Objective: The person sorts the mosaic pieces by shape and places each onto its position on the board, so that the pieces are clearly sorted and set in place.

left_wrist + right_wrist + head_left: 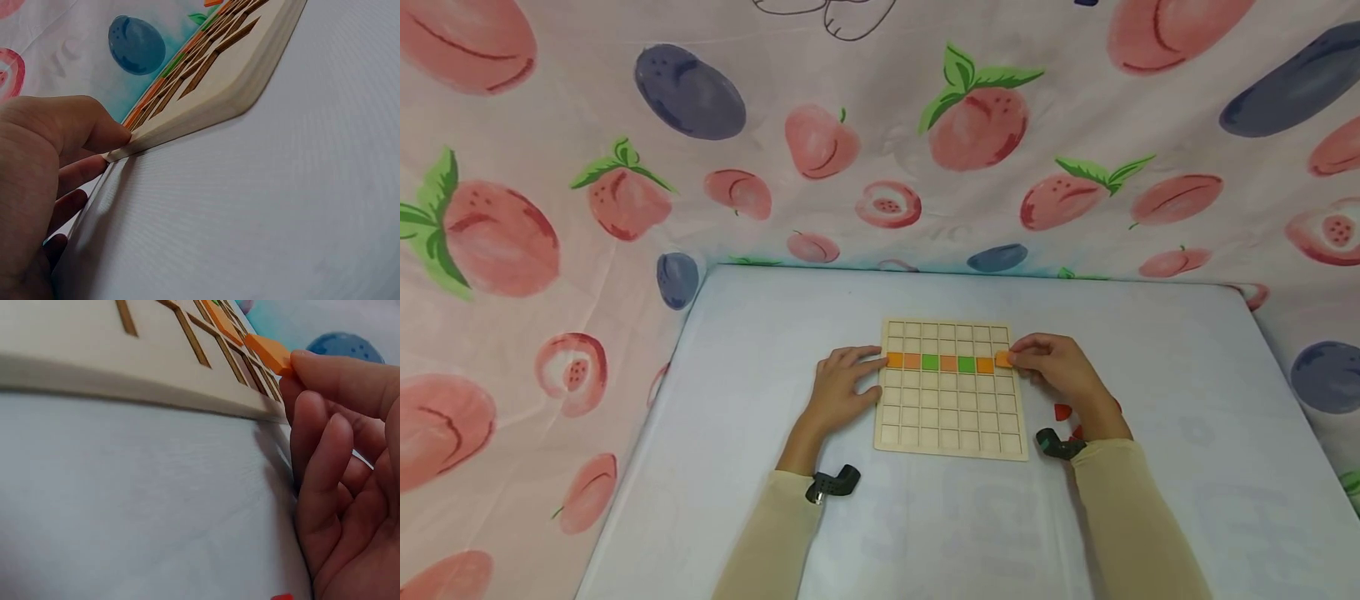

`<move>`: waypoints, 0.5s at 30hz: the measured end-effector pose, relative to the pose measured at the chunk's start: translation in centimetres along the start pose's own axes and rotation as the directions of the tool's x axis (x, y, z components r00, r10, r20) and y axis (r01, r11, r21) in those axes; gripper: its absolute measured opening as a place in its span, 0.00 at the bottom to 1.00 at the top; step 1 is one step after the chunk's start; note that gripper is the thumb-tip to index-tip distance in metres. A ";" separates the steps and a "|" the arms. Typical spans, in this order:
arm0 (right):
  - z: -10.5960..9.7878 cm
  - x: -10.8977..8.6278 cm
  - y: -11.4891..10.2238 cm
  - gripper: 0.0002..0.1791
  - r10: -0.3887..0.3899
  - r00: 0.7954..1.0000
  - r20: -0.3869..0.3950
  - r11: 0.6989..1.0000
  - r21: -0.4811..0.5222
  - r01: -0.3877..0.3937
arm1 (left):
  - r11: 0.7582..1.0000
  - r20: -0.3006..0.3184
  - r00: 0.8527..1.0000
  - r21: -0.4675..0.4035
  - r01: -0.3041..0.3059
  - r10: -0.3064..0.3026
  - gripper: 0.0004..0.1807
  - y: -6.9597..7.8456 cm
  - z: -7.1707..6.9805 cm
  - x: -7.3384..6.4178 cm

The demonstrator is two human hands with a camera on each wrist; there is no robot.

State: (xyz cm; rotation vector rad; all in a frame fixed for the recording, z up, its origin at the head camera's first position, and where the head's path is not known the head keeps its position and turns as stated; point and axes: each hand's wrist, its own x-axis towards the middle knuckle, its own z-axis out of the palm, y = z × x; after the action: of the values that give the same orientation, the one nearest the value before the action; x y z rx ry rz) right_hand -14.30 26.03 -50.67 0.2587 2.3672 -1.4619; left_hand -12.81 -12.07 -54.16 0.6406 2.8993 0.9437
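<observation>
A square wooden grid board (951, 452) lies flat on the table. Its third row from the far side carries orange and green square tiles (930, 362), side by side from the left edge. Between thumb and fingertips my right hand (1058, 367) pinches an orange tile (270, 355), tilted just over the right end of that row. My left hand (838, 389) rests at the board's left edge with fingers extended, its thumb (111, 134) touching the side. The board's other cells hold no tiles.
Several red pieces (1063, 412) lie on the white table (760, 333) beside my right wrist, partly hidden by it. A fruit-printed cloth (887, 117) hangs behind the table and along its left side. Black devices are strapped to both wrists.
</observation>
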 end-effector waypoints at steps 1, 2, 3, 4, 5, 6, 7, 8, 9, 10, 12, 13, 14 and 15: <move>0.0 0.1 0.0 0.21 0.008 1.000 0.003 1.000 0.019 -0.008 | 1.000 -0.001 1.000 -0.003 -0.001 0.001 0.26 0.0 0.0 0.0; 0.0 0.2 0.0 0.21 0.016 1.000 0.008 0.999 0.036 -0.016 | 1.000 -0.001 1.000 -0.005 0.000 0.000 0.26 0.0 0.0 0.0; 0.0 0.3 -0.1 0.21 0.025 1.000 0.010 0.999 0.048 -0.026 | 1.000 -0.004 1.000 -0.007 0.000 0.000 0.26 0.0 0.0 0.0; 0.0 0.4 0.0 0.21 0.030 0.999 0.013 0.998 0.054 -0.030 | 1.000 -0.006 1.000 -0.007 -0.001 0.001 0.26 0.0 0.1 0.0; 0.0 0.5 0.0 0.21 0.034 0.999 0.017 0.998 0.054 -0.035 | 1.000 -0.008 1.000 -0.007 -0.001 0.001 0.26 0.0 0.1 0.0; 0.1 0.6 0.0 0.21 0.040 0.999 0.018 0.998 0.054 -0.041 | 1.000 -0.008 1.000 -0.009 -0.001 0.001 0.26 0.0 0.1 0.0; 0.1 0.6 0.0 0.21 0.047 0.999 0.019 0.997 0.055 -0.048 | 1.000 -0.009 1.000 -0.007 -0.002 0.002 0.26 0.0 0.1 0.0; 0.1 0.7 0.1 0.20 0.055 0.998 0.018 0.997 0.052 -0.056 | 1.000 -0.010 1.000 -0.006 -0.003 0.003 0.26 -0.1 0.2 0.0; 0.1 0.7 0.1 0.21 0.059 0.998 0.020 0.997 0.048 -0.060 | 1.000 -0.009 1.000 -0.004 -0.003 0.003 0.26 -0.1 0.2 0.0; 0.1 0.7 0.1 0.21 0.061 0.998 0.020 0.997 0.041 -0.062 | 1.000 -0.009 1.000 -0.002 -0.004 0.004 0.26 -0.1 0.2 0.0; 0.1 0.7 0.2 0.21 0.070 0.997 0.015 0.997 0.030 -0.071 | 1.000 -0.011 1.000 0.000 -0.007 0.007 0.26 -0.1 0.2 0.0; 0.0 0.7 0.2 0.22 0.071 0.997 0.017 0.997 0.022 -0.072 | 1.000 -0.014 1.000 0.002 -0.009 0.009 0.26 -0.2 0.2 0.0; 0.0 0.7 0.2 0.22 0.070 0.997 0.020 0.997 0.013 -0.070 | 1.000 -0.017 1.000 0.004 -0.010 0.010 0.26 -0.2 0.3 0.0; -0.1 0.7 0.2 0.23 0.068 0.997 0.026 0.998 0.006 -0.068 | 1.000 -0.019 1.000 0.004 -0.011 0.011 0.26 -0.2 0.3 0.0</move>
State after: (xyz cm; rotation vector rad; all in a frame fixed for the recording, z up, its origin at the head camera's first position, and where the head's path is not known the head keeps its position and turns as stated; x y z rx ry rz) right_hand -14.93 26.19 -51.05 0.3171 2.3105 -1.4343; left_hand -12.89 -12.05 -54.48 0.6522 2.9182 0.9502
